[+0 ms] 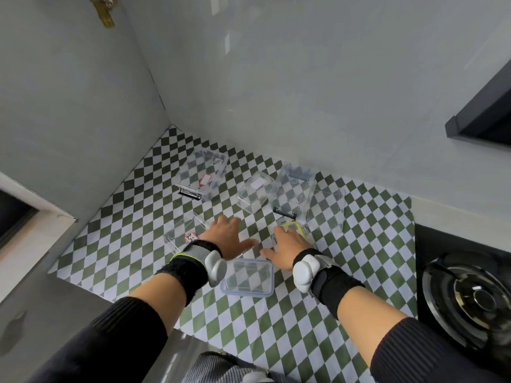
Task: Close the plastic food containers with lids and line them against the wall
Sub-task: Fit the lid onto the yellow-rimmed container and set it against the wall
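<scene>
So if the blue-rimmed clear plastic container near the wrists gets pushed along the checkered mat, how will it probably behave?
The blue-rimmed clear plastic container looks empty, the mat pattern showing through it, so it is probably light. Low and flat-bottomed, it should slide rather than tip. Its thin clear walls may flex a little under the fingers.

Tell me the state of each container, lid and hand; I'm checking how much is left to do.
Container with black clip: open, unlidded.
Small clear container: open.
Blue-rimmed container: flat on the mat; lidded or not, can't tell.
Yellow-rimmed lid: loose, under right fingers.
Left hand: open, empty.
Right hand: open, resting on the lid.
</scene>
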`<move>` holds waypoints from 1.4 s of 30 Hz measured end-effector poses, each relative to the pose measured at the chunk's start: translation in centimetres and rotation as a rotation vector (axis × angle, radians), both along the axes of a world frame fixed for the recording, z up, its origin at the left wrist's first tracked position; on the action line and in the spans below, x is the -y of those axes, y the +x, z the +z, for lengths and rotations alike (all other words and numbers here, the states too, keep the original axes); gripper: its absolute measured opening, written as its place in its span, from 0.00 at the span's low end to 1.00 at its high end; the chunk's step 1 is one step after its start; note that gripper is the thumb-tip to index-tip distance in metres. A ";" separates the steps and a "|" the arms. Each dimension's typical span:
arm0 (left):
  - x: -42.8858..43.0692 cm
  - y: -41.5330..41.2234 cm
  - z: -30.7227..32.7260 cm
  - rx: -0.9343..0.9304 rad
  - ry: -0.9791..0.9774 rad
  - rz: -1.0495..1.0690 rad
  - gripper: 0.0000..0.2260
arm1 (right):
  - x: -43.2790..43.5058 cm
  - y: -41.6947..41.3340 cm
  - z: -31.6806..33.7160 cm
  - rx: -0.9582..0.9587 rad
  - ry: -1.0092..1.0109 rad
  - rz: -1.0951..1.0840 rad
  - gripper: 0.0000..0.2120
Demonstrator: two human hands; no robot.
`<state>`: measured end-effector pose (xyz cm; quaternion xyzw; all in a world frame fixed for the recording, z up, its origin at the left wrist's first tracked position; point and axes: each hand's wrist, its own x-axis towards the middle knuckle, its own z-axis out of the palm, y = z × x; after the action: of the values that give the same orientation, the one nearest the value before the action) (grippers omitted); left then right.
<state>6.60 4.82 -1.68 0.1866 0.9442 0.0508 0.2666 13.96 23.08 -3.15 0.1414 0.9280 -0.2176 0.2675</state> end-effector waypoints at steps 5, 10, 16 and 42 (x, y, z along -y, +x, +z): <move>-2.9 -2.8 -0.4 -0.156 0.085 0.061 0.34 | -1.6 -0.9 -1.3 -0.045 0.035 -0.010 0.35; -6.1 -6.2 -2.2 -0.155 0.096 0.103 0.34 | -2.8 -1.7 -3.2 -0.022 0.133 -0.063 0.31; -7.7 -8.8 -4.4 -0.114 0.102 0.177 0.40 | -3.4 -1.5 -4.2 0.007 0.191 -0.101 0.38; 0.9 -3.2 -3.4 0.410 0.663 0.868 0.36 | -4.7 0.5 -4.2 0.063 0.100 -0.327 0.49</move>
<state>3.38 3.95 -5.04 -0.1575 0.7971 0.4834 0.3259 14.51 27.76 -7.40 0.3103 0.8934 -0.2072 0.2503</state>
